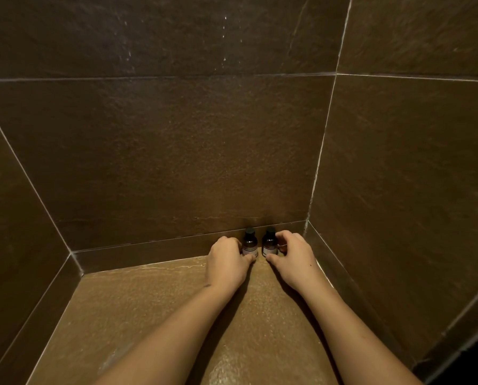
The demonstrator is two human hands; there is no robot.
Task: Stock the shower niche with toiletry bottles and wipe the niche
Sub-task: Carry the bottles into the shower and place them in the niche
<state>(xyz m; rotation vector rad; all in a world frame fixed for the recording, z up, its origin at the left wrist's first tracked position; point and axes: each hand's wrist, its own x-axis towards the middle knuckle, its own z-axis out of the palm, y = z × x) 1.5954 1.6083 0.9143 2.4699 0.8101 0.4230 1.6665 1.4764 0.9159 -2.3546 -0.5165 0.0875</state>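
Two small dark amber bottles with black caps and pale labels stand upright side by side on the brown stone niche floor (137, 307), close to the back wall near the right corner. My left hand (226, 262) wraps the left bottle (250, 243), thumb at its base. My right hand (292, 259) grips the right bottle (269, 243) from its right side. Both forearms reach in from the bottom edge.
Dark brown stone tiles with pale grout lines form the back wall (176, 151), the left wall (15, 207) and the right wall (404, 176). A low tile skirting runs along the floor's edges. White streaks mark the upper back wall.
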